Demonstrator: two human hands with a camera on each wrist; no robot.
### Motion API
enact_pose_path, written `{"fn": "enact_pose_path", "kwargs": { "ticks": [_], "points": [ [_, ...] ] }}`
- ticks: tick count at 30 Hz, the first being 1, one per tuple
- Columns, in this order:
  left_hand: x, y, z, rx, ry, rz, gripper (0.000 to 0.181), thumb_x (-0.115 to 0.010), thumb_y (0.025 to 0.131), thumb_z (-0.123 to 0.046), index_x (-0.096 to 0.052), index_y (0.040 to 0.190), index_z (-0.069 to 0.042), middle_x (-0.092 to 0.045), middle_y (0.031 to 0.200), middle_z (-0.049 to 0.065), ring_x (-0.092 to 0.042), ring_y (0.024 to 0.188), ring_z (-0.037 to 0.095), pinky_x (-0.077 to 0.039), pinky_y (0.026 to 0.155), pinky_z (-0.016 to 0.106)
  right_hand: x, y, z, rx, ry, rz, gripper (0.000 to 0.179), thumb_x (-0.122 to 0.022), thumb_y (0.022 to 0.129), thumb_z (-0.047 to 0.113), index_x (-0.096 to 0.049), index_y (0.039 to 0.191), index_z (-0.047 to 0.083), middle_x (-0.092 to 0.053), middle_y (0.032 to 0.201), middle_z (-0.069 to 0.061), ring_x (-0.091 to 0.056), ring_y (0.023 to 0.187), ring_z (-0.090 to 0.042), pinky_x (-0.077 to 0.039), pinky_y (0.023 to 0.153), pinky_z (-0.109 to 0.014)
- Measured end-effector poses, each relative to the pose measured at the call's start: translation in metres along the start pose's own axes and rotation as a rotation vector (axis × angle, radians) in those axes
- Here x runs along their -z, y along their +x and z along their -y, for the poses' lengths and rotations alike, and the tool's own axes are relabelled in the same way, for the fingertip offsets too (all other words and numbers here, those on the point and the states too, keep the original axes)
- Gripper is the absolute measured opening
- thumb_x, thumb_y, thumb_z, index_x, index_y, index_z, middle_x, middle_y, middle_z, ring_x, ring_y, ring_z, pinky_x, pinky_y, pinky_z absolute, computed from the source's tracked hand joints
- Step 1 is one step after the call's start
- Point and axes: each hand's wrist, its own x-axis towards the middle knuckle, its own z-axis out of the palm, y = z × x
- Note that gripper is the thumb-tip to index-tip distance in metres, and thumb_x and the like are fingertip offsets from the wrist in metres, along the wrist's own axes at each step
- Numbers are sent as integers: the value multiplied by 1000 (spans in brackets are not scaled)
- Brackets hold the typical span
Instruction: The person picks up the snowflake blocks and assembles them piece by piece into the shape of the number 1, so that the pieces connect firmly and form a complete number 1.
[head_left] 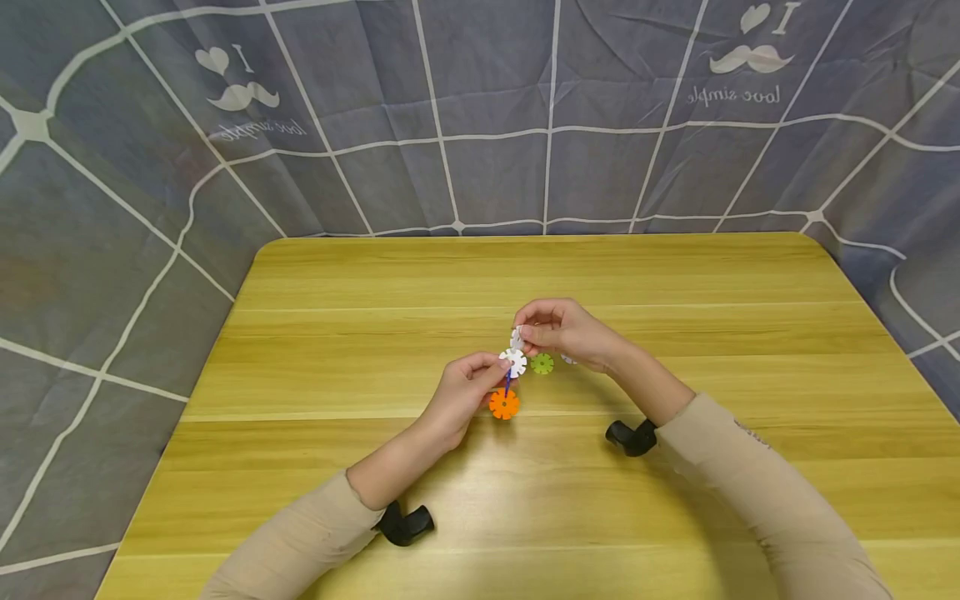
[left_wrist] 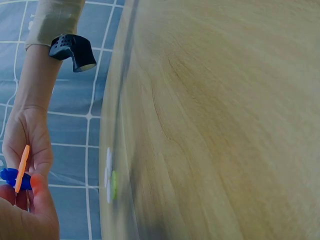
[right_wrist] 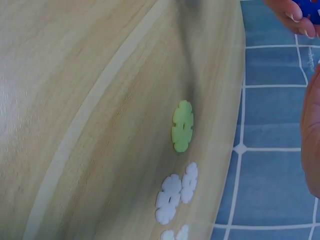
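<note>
Over the middle of the table, my left hand (head_left: 459,398) grips a small cluster of notched plastic discs between thumb and fingers. An orange disc (head_left: 504,404) hangs at its lower end, a blue disc (head_left: 507,382) shows edge-on in the middle, and a white disc (head_left: 513,362) is at the top. My right hand (head_left: 566,329) pinches another white disc (head_left: 517,339) by its edge, which overlaps the top of the cluster in the head view. In the left wrist view the orange disc (left_wrist: 22,169) crosses the blue one (left_wrist: 10,176). Fingers partly hide the cluster.
A green notched disc (right_wrist: 182,126) lies flat on the wooden table (head_left: 360,333). Beside it lie several white discs (right_wrist: 168,200), partly behind the right hand in the head view. Black wrist mounts (head_left: 406,525) sit on both forearms. Grey checked cloth (head_left: 495,179) hangs behind the table.
</note>
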Motion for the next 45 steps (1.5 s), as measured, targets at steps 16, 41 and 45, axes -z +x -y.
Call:
{"fn": "enact_pose_path", "kwargs": {
  "ticks": [16,41,45],
  "points": [
    [-4,-4,-3,-150,56,-121,14,-59,89,0,-63,91,14,-64,75,4,-57,68,7,-48,60,16,-31,-11,5,105,-241,-277,30,-71,82,7,-65,108,-7,-68,102,-16,-66,85,-15,-55,76,-34],
    [-8,-6,-3,-89,-12,-162,12,-60,87,3,-62,87,15,-66,73,6,-59,65,10,-49,56,17,-32,-13,1,128,-142,-269,18,-70,79,-1,-68,96,-8,-69,97,-12,-67,80,-13,-55,71,-28],
    [-10,-5,-5,-94,-16,-136,13,-61,88,2,-62,89,15,-66,75,7,-61,67,11,-50,59,17,-28,-15,4,111,-79,-261,18,-68,81,-2,-67,97,-9,-69,98,-10,-67,80,-14,-56,71,-29]
  ]
}}
